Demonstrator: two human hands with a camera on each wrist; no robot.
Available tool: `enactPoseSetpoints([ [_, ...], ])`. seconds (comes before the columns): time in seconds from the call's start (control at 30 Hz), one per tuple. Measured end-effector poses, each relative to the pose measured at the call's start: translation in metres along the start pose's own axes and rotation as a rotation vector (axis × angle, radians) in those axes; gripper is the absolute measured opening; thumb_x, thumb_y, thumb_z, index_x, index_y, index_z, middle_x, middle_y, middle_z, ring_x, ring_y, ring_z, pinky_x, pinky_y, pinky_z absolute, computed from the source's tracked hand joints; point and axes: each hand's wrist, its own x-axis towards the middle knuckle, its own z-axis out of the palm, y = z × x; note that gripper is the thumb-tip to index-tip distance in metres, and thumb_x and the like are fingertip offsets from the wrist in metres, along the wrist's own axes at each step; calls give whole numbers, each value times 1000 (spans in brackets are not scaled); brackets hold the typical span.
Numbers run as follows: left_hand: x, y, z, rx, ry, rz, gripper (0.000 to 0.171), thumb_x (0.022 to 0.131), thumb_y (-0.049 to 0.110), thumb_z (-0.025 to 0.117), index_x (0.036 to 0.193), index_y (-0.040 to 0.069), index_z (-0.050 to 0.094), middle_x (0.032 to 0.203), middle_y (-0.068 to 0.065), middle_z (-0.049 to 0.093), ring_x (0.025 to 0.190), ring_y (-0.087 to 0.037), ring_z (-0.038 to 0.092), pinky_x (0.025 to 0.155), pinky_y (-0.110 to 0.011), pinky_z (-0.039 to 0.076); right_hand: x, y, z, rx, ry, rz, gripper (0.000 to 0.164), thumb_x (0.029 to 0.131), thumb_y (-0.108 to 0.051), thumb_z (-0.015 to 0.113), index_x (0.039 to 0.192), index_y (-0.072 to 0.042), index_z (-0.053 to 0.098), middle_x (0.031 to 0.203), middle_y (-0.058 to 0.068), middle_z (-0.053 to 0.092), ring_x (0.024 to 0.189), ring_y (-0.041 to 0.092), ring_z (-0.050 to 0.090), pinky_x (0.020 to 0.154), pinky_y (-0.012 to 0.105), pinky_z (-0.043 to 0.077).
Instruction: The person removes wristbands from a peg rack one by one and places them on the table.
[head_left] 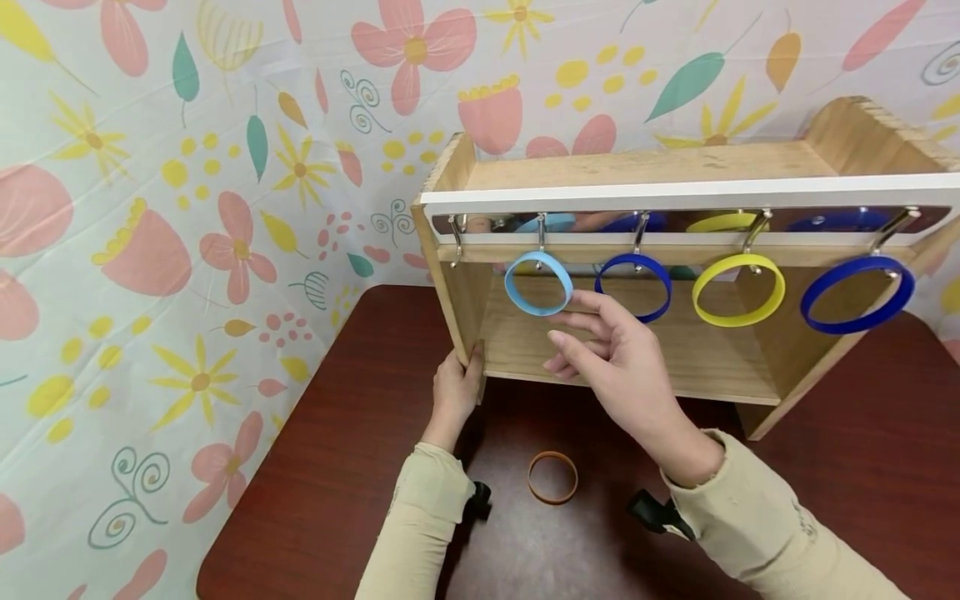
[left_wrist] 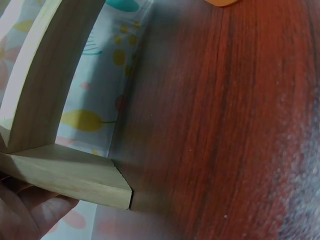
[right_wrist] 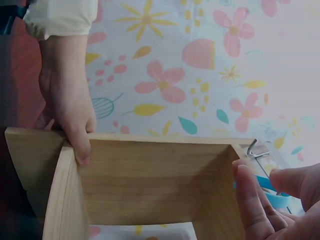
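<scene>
- Reach is shortest on one side: your right hand [head_left: 626,358] lies just below and to the right of the light blue ring [head_left: 510,285], its fingertips at the ring's lower right edge
- That ring hangs from a hook [head_left: 541,229], second from the left along the front of the wooden shelf [head_left: 637,171]; being round, it offers no long axis, and its opening faces you
- Your right hand is loosely spread, the thumb apart from the fingers, with no grip on anything; whether a fingertip presses the ring or merely lies beside it, you cannot tell
- Your left hand [head_left: 456,385] grips the shelf's left side panel low on its front edge, thumb on the inner side
- From your left hand the light blue ring lies up and to the right, well apart, which makes your right the nearer
- Any sideways motion should probably mind the dark blue ring [head_left: 668,292], hanging on the next hook rightward, near your index finger
- Lower down, an orange ring [head_left: 553,502] lies flat on the table [head_left: 315,467], between your forearms
</scene>
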Motion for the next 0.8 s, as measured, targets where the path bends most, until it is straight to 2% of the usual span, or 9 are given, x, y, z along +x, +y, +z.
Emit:
enactPoseSetpoints([
  [0.2, 0, 1, 0, -3, -6, 1, 33, 102, 37, 51, 81, 13, 56, 65, -1, 55, 53, -15, 52, 52, -31, 46, 2, -1, 2, 38, 71, -19, 25, 93, -2, 64, 118, 1, 57, 99, 4, 72, 65, 24, 69, 61, 35, 56],
  [0.47, 1, 1, 0, 5, 3, -6, 32, 101, 38, 51, 83, 13, 58, 66, -1, 57, 57, -16, 53, 56, -33, 47, 4, -3, 4, 35, 120, -42, 16, 93, -3, 66, 106, 4, 61, 88, 2, 73, 62, 24, 69, 60, 34, 56],
  [0.8, 1, 0, 1, 20, 13, 4, 32, 101, 39, 52, 83, 13, 59, 72, -3, 62, 62, -19, 57, 62, -37, 50, 3, -4, 4, -25, 153, -64, 14, 94, -5, 64, 105, 4, 63, 86, 0, 72, 63, 23, 69, 61, 32, 56],
])
